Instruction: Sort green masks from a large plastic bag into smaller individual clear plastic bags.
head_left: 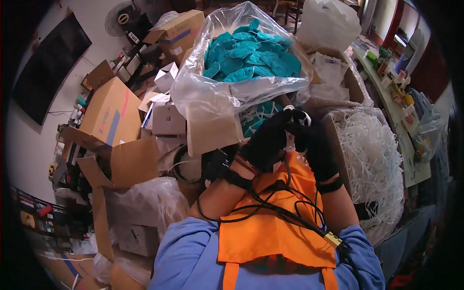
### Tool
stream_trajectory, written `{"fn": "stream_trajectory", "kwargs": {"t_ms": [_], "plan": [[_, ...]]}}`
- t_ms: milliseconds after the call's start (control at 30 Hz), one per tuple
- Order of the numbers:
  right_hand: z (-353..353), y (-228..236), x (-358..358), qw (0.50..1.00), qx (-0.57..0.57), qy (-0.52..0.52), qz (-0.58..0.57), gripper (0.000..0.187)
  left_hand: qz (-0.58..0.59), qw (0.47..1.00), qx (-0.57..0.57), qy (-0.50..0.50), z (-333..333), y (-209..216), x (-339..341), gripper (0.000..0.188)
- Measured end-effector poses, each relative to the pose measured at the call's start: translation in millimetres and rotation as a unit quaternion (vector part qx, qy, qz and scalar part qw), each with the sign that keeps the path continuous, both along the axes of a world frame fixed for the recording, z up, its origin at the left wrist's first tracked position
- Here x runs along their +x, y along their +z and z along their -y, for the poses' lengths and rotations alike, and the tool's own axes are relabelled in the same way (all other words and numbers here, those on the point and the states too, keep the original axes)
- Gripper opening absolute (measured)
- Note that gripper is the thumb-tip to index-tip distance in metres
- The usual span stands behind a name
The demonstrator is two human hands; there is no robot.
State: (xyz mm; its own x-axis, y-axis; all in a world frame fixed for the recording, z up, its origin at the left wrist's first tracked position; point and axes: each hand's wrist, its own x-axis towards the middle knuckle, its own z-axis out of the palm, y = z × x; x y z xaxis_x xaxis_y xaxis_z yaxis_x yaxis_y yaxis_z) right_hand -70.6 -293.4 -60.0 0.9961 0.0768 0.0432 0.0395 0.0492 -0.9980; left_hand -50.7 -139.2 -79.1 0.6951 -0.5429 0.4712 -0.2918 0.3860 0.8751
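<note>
My left hand [265,141] and my right hand [314,147], both in black gloves, meet in front of my chest with their fingers closed together. A thin white strap [306,117] shows as a small loop at the fingertips; most of it is hidden by the gloves. Just beyond and left of the fingers lie teal mask cups with white straps [261,116]. Farther off, a big heap of plain teal cups [251,54] fills a plastic-lined box [212,94]. To the right, a carton holds a tangle of white straps [371,157].
Open cardboard boxes [110,113] and small white boxes [168,119] stand on the left. A plastic-lined carton [145,203] is at the lower left. Black cables [270,205] hang across my orange apron [270,241]. A cluttered bench [408,159] runs along the right.
</note>
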Motion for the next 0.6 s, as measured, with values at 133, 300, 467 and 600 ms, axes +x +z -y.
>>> {"fn": "stream_trajectory", "kwargs": {"t_ms": [133, 300, 467, 600], "plan": [[15.3, -9.0, 3.8, 0.993, -0.055, 0.065, -0.086, 0.024, 0.013, 0.999, 0.03, -0.004, -3.6, 0.8, -1.0, 0.057], [5.8, -15.9, 5.5, 0.998, 0.042, 0.05, -0.026, 0.026, 0.21, 0.959, 0.133, 0.137, -15.3, -21.2, 8.6, 0.061], [24.5, -26.3, 7.7, 0.997, 0.075, 0.029, -0.022, 0.025, 0.059, 0.994, 0.081, 0.05, -13.4, 0.9, -3.3, 0.049], [21.1, -23.9, 9.6, 0.981, 0.177, 0.054, -0.054, 0.021, 0.273, 0.919, 0.263, 0.106, -22.1, -10.0, 5.2, 0.062]]}}
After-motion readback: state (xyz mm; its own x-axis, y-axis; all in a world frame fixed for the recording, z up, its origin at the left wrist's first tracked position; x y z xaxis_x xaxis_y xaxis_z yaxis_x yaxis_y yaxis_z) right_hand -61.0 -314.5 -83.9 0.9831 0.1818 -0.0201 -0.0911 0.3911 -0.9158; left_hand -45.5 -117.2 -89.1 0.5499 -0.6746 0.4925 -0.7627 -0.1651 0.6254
